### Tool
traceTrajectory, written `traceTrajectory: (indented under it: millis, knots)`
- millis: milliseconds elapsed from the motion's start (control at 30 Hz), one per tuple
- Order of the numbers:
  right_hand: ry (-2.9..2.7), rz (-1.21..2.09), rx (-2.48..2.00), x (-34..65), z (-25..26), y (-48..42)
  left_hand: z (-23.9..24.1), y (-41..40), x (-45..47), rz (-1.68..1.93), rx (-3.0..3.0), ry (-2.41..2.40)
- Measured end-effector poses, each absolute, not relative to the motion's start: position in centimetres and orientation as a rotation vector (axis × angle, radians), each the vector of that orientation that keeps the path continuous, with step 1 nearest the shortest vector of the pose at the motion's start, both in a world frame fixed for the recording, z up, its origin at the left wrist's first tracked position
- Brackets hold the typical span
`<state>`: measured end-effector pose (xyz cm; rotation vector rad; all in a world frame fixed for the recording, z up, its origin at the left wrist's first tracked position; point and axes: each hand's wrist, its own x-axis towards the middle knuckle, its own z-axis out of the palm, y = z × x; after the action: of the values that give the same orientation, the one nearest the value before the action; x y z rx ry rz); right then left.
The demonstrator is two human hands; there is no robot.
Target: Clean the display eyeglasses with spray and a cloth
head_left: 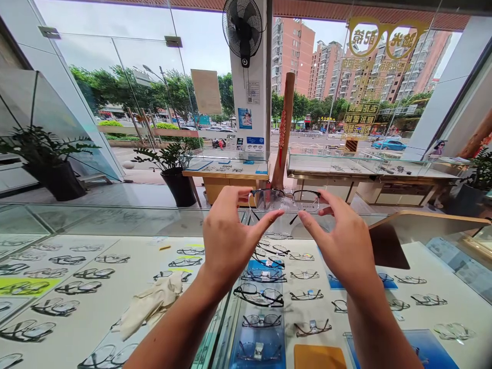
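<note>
Left hand: I have the left hand [226, 236] partly curled, its fingertips pinching the left end of the spectacles; the thumb reaches in below the left lens, and I cannot tell whether it touches the rim.
Right hand: the right hand [344, 238] mirrors it, fingers bent around the right end, thumb pointing inward under the right lens; contact there is unclear to me too.
Held spectacles: I see the spectacles [283, 193] raised level between both hands, dark along the upper rims, clear in the lenses, with temple tips showing below.
Below the hands: a glass display counter [96, 246] spreads out under both forearms, with rows of eyewear to either side.
Between the forearms: I see a dark-rimmed pair [259, 294] in a column of glasses, part of it over a blue panel [269, 334].
Left of the left forearm: a crumpled cream cloth [154, 302] lies among the frames, near the arm.
Near side, between the arms: an orange-brown pad [319, 357].
Beyond the hands: I make out a wooden post [286, 118], and higher up, a black fan [243, 33].
</note>
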<state>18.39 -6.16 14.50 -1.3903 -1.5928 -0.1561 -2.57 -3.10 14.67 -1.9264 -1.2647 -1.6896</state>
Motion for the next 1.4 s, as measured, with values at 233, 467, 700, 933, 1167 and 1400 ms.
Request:
traceTrajectory:
  millis: [233, 467, 700, 933, 1167, 1400]
  knots:
    - [-1.605, -0.143, -1.385, 18.3, 14.6, -6.2, 14.7, -3.2, -2.5, -1.685, -1.908, -1.231]
    - [-1.606, -0.134, -1.386, 18.3, 14.6, -6.2, 14.7, -3.2, -2.5, -1.689, -1.905, -1.232]
    - [-1.584, -0.174, -1.384, 18.3, 14.6, -6.2, 14.8, -3.1, -2.5, -1.704, -1.945, -1.274]
    - [-1.551, -0.209, -1.341, 18.4, 14.6, -6.2, 14.7, -2.6, -2.6, -1.753, -2.029, -1.351]
    - [-1.521, -0.249, -1.324, 18.4, 14.5, -6.2, 14.7, -2.3, -2.6, -1.821, -2.107, -1.432]
    - [-1.516, -0.277, -1.293, 18.3, 14.5, -6.2, 14.6, -2.0, -2.6, -1.820, -2.121, -1.429]
